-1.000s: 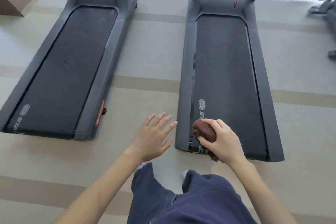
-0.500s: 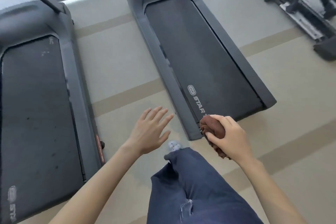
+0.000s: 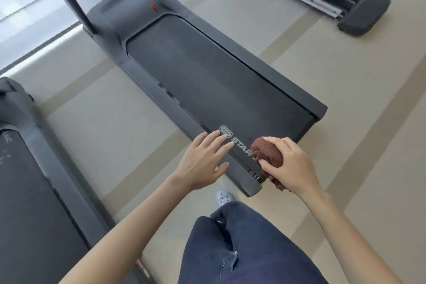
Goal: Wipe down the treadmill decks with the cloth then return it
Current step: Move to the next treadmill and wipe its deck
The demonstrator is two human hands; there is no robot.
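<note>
Beige floor (image 3: pixel 110 122) with tan stripes carries two dark treadmills. On the nearer treadmill (image 3: pixel 207 80), an oval logo (image 3: pixel 226 131) and white lettering reading "STAR" mark the belt's near end; any further letters are hidden by the brown cloth (image 3: pixel 268 153). The right hand (image 3: pixel 294 167) has its fingers (image 3: pixel 280 143) curled round the bunched cloth there. The left hand (image 3: pixel 202 163) holds nothing, its fingers (image 3: pixel 214 137) straight and spread over the side rail. White marks on the left treadmill (image 3: pixel 34 191) are unreadable.
</note>
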